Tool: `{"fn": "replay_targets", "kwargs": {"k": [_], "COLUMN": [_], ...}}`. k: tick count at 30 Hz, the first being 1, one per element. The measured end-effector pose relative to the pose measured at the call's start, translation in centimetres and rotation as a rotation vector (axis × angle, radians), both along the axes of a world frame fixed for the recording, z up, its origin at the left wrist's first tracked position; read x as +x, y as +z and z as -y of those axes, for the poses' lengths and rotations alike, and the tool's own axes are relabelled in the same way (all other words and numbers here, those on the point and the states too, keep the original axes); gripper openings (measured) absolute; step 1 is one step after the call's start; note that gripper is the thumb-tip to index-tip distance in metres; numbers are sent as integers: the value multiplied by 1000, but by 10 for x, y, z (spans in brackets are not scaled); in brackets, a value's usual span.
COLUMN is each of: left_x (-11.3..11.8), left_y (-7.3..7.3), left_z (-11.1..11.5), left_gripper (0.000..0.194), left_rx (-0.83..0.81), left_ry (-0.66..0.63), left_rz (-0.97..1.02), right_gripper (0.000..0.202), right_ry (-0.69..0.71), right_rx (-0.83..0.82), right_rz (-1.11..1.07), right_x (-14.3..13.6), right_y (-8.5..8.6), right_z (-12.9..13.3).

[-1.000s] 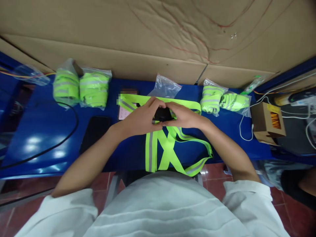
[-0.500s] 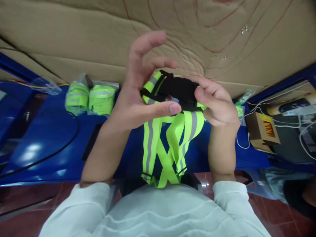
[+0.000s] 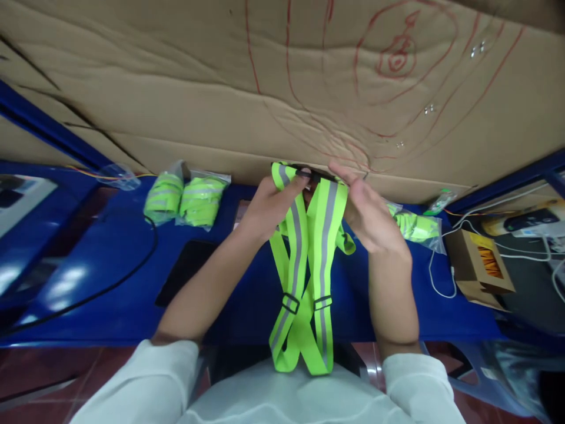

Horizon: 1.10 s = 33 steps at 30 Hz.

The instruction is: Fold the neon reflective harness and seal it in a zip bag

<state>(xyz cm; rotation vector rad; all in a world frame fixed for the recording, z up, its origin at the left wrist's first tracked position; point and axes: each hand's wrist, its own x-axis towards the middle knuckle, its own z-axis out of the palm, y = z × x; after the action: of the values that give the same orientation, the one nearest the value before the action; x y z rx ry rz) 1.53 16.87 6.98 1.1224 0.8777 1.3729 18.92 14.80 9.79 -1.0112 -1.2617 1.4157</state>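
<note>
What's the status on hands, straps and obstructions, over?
Left hand gripping the reflective straps. Right hand open beside them, contact unclear. Straps hanging down in front. Dark slab at left, clear of straps.

A pale shirt, whitish with a faint grey-green cast, covers the torso [image 3: 256, 400], its plain cloth gathering into soft, wavy creases across the front. The left sleeve [image 3: 145, 377] and right sleeve [image 3: 417, 380] are short, of the same light fabric, cut wide and loose, each finishing in a straight hem above the elbow, with gentle folds and shading along the cloth. Below the hems, the left forearm [image 3: 212, 288] and right forearm [image 3: 392, 294] are bare, tapering smoothly towards an ungloved left hand [image 3: 269, 206] and right hand [image 3: 375, 218].
</note>
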Motion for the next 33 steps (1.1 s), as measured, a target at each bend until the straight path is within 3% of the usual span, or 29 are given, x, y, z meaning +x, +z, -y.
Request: {"fn": "replay_targets", "kwargs": {"k": [4, 6, 8, 10, 13, 16, 19, 21, 26, 30, 33], "left_x": [1, -3, -10, -18, -30, -35, -32, -29, -32, -33, -29], "left_y": [-4, 0, 6, 14, 23, 23, 16, 11, 13, 16, 15], "left_z": [-8, -8, -8, -6, -3, -4, -8, -11, -10, -5, -3], "left_gripper": [39, 40, 38, 33, 32, 31, 53, 56, 42, 42, 43], "left_rx": [-126, -167, -158, -85, 79, 140, 108, 59, -140, -168, -128], "left_ry": [3, -7, -70, -158, -237, -299, -161, -74, -417, -499, -511], "left_rz": [66, 87, 74, -15, -215, -301, -230, -147, 30, -74, -133], "right_gripper": [95, 83, 59, 44, 42, 41, 39, 38, 47, 53, 43], "right_ry": [19, 69, 92, 28, -96, -108, -124, -130, -40, 165, 174], "right_rx": [-16, 7, 6, -14, 1, 38, 86, 86, 25, -121, -196], "right_rz": [-24, -77, -67, -19, 37, 45, 26, 12, -22, -169, -167], "right_x": [-8, -14, -16, -14, -7, -3, -4, -6, -4, 2, 2], "right_y": [-7, -14, -23, -30, -36, -34, -26, -20, -7, -6, -8], "right_z": [-2, -7, -13, -18, -21, -19, -20, -23, -33, -38, -38]}}
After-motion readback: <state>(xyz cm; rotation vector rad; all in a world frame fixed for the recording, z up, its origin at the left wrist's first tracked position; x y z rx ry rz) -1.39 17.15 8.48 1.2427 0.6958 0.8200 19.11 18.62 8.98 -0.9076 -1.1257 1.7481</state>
